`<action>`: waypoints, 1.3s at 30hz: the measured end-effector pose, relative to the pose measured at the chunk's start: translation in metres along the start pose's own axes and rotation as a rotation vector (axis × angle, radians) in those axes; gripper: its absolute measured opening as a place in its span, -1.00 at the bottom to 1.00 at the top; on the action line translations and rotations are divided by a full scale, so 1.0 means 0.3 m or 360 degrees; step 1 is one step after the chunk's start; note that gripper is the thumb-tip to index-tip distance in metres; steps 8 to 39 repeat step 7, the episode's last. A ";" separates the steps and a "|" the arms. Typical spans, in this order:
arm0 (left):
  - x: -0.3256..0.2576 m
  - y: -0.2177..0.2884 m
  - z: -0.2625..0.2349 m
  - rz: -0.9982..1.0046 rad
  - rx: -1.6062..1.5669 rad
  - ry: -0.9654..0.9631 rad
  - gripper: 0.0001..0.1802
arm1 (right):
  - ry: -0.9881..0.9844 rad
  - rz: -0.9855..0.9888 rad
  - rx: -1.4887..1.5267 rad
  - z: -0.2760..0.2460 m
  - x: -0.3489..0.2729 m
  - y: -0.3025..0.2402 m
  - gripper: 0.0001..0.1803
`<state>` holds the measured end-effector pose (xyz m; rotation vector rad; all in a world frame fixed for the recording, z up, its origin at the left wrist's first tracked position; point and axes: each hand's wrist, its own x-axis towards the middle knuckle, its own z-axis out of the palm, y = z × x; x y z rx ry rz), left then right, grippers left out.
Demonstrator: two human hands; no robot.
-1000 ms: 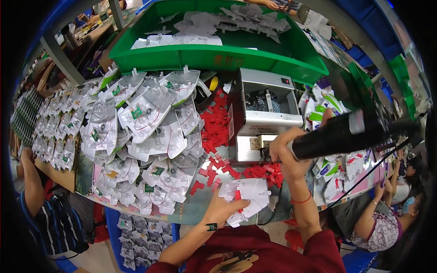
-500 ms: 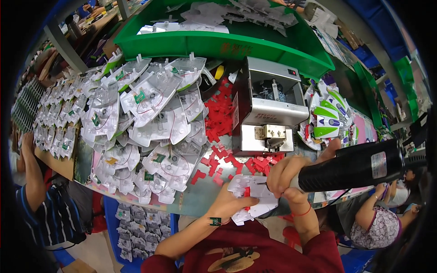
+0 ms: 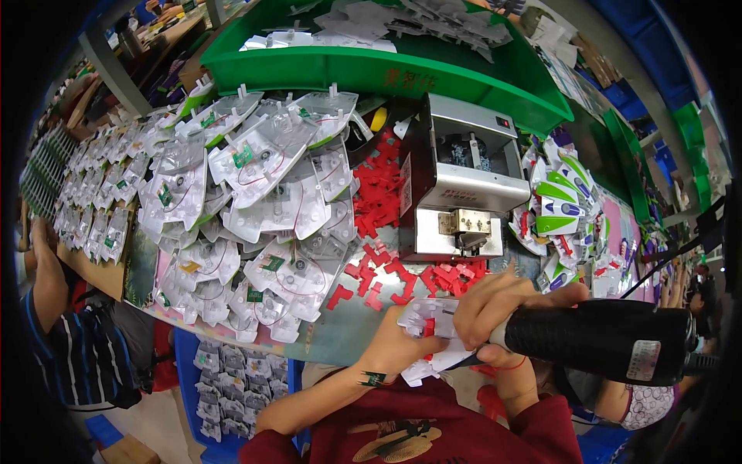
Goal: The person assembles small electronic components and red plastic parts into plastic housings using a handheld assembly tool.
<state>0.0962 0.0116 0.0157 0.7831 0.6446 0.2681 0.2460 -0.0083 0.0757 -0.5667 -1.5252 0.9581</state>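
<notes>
My left hand (image 3: 389,346) grips a white plastic shell (image 3: 448,358) near the table's front edge, its thumb laid across the part. A small red plastic piece (image 3: 429,328) sits in the shell beside that thumb. My right hand (image 3: 495,309) is wrapped round the front end of a black electric screwdriver (image 3: 595,339), which lies nearly level with its cord end to the right. The tip of the screwdriver points at the shell. My right fingers partly cover the shell, so whether the tip touches a screw cannot be seen.
A silver screw feeder (image 3: 468,193) stands ahead, with loose red pieces (image 3: 379,185) beside it. White shells with circuit boards (image 3: 267,209) are heaped left. Green-and-white shells (image 3: 558,203) lie right. Behind is a green bin (image 3: 325,71); a blue crate (image 3: 185,371) stands below left.
The screwdriver's rear end has dropped, bringing it closer to level. My right hand has shifted slightly along with it. My left hand still holds the shell.
</notes>
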 end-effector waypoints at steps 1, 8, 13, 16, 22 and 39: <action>0.001 -0.007 0.000 0.0115 0.0069 0.0045 -0.65 | 0.0289 0.0109 0.0152 0.014 -0.006 -0.002 -0.78; 0.038 -0.030 0.005 0.0320 0.0029 0.0112 -0.61 | 0.0512 0.0203 0.0129 -0.047 -0.036 0.025 -0.75; 0.038 -0.030 0.005 0.0320 0.0029 0.0112 -0.61 | 0.0512 0.0203 0.0129 -0.047 -0.036 0.025 -0.75; 0.038 -0.030 0.005 0.0320 0.0029 0.0112 -0.61 | 0.0512 0.0203 0.0129 -0.047 -0.036 0.025 -0.75; 0.038 -0.030 0.005 0.0320 0.0029 0.0112 -0.61 | 0.0512 0.0203 0.0129 -0.047 -0.036 0.025 -0.75; 0.038 -0.030 0.005 0.0320 0.0029 0.0112 -0.61 | 0.0512 0.0203 0.0129 -0.047 -0.036 0.025 -0.75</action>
